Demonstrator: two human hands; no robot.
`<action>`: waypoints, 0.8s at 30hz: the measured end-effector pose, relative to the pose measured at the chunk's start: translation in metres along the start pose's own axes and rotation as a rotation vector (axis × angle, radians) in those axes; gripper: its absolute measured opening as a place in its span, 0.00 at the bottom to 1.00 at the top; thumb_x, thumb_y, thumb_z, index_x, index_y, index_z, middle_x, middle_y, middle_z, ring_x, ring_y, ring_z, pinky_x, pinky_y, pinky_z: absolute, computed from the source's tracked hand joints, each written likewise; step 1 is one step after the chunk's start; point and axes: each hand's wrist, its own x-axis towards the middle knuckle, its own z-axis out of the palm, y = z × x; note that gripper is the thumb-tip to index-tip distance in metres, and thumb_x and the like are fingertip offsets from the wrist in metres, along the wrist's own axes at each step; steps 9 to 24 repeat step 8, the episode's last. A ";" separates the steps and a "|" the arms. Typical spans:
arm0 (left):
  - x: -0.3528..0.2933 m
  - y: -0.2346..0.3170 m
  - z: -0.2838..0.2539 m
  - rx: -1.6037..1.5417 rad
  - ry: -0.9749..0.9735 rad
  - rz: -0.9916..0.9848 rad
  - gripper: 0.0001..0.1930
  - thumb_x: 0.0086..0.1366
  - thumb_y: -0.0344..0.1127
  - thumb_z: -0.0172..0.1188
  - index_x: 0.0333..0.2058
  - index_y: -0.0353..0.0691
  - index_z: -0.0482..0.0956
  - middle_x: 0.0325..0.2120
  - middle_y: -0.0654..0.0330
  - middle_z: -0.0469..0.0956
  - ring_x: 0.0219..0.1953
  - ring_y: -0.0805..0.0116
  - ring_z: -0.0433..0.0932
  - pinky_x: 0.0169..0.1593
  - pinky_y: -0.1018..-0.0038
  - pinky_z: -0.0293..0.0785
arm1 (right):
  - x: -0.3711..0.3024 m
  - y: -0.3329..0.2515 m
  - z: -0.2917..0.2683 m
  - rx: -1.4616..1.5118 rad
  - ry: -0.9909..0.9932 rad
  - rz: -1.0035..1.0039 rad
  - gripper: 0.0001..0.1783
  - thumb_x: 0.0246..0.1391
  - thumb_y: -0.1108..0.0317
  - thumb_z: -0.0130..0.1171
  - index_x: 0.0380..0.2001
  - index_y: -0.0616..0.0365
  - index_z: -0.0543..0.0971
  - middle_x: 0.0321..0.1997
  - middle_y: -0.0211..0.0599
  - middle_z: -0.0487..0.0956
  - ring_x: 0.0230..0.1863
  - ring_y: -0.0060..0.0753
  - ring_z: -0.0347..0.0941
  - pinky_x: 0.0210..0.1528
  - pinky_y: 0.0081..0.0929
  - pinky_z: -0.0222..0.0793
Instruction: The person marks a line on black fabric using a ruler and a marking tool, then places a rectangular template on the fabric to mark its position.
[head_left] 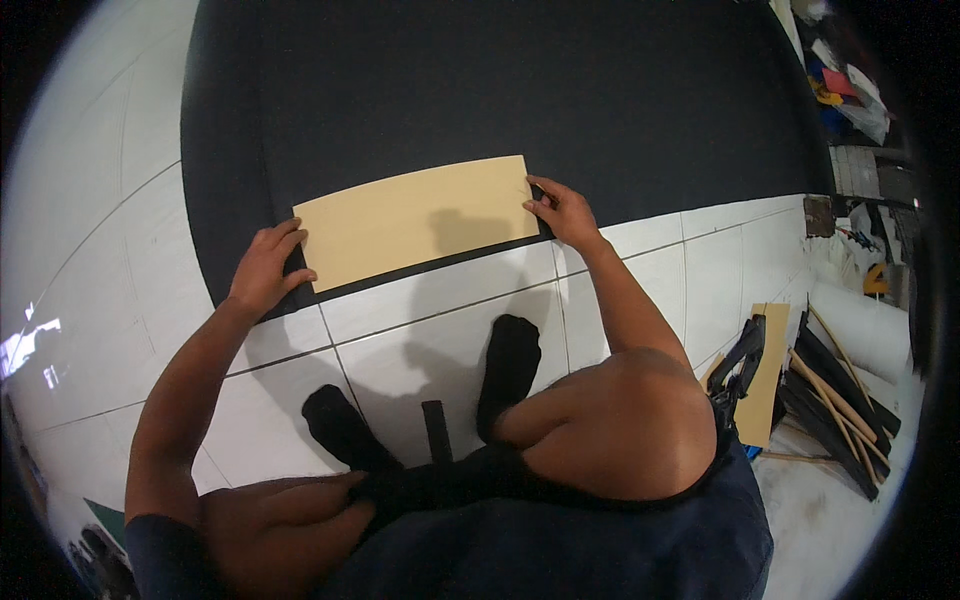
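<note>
A tan rectangular sheet of card (410,220), its far edge slightly curved in this view, lies along the near edge of a large black sheet of material (520,90) on the floor. My left hand (267,262) holds the card's left end, fingertips on the short edge and thumb by the near corner. At the opposite end, my right hand (565,212) grips the right edge between fingers and thumb. A shadow falls across the card's middle.
White floor tiles (640,290) border the black sheet. A short black strip (436,430) is between my feet in black socks. On the right are a tan board (765,375), black and tan strips (835,400), a white roll (855,325) and piled scraps (850,90).
</note>
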 end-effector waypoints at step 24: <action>0.002 -0.001 0.000 0.020 -0.054 0.034 0.35 0.57 0.48 0.70 0.60 0.41 0.70 0.65 0.57 0.66 0.62 0.54 0.67 0.66 0.64 0.65 | 0.005 0.008 -0.001 0.123 -0.116 -0.014 0.30 0.58 0.64 0.65 0.65 0.45 0.73 0.56 0.42 0.81 0.47 0.22 0.80 0.55 0.22 0.75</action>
